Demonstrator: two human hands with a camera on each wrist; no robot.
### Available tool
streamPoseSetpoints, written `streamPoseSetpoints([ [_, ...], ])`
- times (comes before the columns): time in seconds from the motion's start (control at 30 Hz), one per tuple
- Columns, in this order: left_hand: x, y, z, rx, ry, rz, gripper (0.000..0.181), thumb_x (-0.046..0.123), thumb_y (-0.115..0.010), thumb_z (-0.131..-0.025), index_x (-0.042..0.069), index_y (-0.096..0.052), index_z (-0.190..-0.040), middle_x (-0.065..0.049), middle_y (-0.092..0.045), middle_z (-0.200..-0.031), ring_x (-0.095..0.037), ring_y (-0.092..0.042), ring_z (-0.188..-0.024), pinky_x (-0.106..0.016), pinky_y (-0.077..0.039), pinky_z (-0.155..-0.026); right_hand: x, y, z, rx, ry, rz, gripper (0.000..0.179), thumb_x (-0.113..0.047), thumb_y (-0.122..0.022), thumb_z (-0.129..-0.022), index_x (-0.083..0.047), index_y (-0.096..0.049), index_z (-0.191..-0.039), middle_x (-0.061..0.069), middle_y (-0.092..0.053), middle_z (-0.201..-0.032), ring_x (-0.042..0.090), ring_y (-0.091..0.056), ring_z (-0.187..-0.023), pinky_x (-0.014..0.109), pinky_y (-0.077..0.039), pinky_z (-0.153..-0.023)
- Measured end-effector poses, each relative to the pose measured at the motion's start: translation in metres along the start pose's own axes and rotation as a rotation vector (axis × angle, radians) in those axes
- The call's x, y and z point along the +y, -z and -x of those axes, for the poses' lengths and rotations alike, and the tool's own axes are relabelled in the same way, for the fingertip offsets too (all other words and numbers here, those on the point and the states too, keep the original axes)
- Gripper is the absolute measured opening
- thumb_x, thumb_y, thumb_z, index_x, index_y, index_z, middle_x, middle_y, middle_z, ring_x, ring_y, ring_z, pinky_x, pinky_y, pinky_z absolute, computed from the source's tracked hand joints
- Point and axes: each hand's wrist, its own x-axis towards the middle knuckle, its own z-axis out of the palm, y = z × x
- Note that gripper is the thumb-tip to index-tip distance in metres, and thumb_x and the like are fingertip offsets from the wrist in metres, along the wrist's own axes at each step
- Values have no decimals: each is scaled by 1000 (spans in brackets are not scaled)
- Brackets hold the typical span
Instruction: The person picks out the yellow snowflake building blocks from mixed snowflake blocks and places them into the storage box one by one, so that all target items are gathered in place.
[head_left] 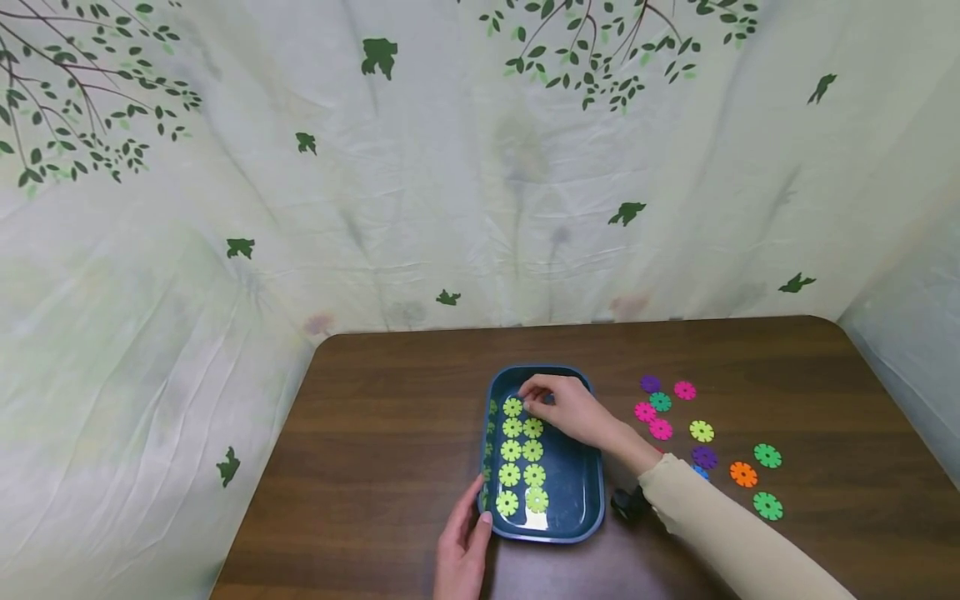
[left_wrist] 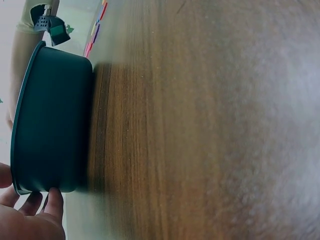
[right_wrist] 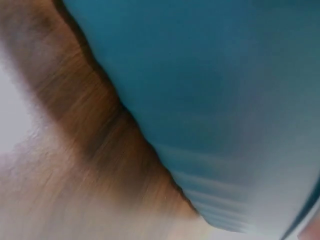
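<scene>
A deep blue tray (head_left: 573, 500) stands on the table with several yellow-green flower-shaped discs (head_left: 532, 451) laid in two columns on its floor. My left hand (head_left: 462, 546) grips the tray's near left corner. In the left wrist view, its thumb (left_wrist: 5, 175) is at the rim and its fingers (left_wrist: 54, 207) lie against the outer wall. My right hand (head_left: 562, 407) reaches over the right side into the tray's far end, fingers bent down beside the top disc of the left column (head_left: 512, 407). I cannot tell whether a disc is between its fingertips.
Right of the tray, loose flower discs in pink, purple, green, orange (head_left: 743, 474) and yellow (head_left: 701, 431) are scattered on the brown wooden table (head_left: 390, 433). A small black device (head_left: 628, 504) is under the right wrist. A leaf-patterned cloth (head_left: 525, 208) hangs behind the table.
</scene>
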Motion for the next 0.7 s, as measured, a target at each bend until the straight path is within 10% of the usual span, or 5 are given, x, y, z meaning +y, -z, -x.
streamPoseSetpoints([
  [0.43, -2, 1, 1, 0, -30, 17, 45, 5, -57, -98, 15, -54, -141, -10, -48, -147, -29, -39, -138, -40, -33, -109, -2, 14, 38, 218, -27, 9, 21, -17, -72, -91, -16, -69, -112, -8, -66, -101, 10, -61, -88, 28, -55, -76],
  [0.7, -6, 0, 0, -9, -84, 52, 46, -1, -57, -96, 10, -54, -141, -11, -50, -145, -26, -40, -135, -13, -34, -101, 3, 22, 66, 321, -35, -10, 20, -15, -72, -91, -15, -70, -111, -7, -65, -101, 11, -60, -88, 31, -56, -78],
])
